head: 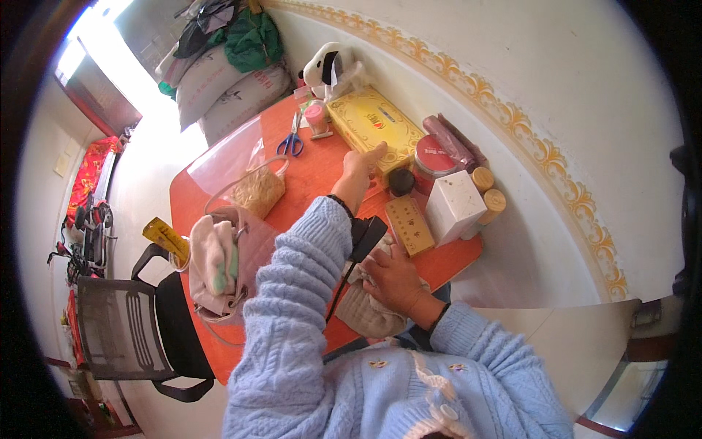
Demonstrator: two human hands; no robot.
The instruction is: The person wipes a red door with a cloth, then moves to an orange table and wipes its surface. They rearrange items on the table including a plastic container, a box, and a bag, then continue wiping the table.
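Note:
My left hand [357, 171] reaches over the table to the near end of a yellow tissue box [378, 123]. Its thumb lies on top of the box, and other fingers go against the side, partly hidden. My right hand [397, 282] lies palm down on a crumpled beige knitted item [364, 310] at the table's near edge. How firmly it grips is hidden. A black device [366, 238] with a cable sits at my left wrist. Right of it is a tan cardboard box [410, 226], beside a white box [455, 208].
On the orange table [312, 175] are blue-handled scissors [292, 140], a pink-lidded container [316, 118], a red-lidded jar [436, 159], a black-capped container [401, 182] and a plush dog [329, 66]. A pink bag [258, 255] stands left, near an office chair [118, 329]. Sacks [225, 90] are stacked behind.

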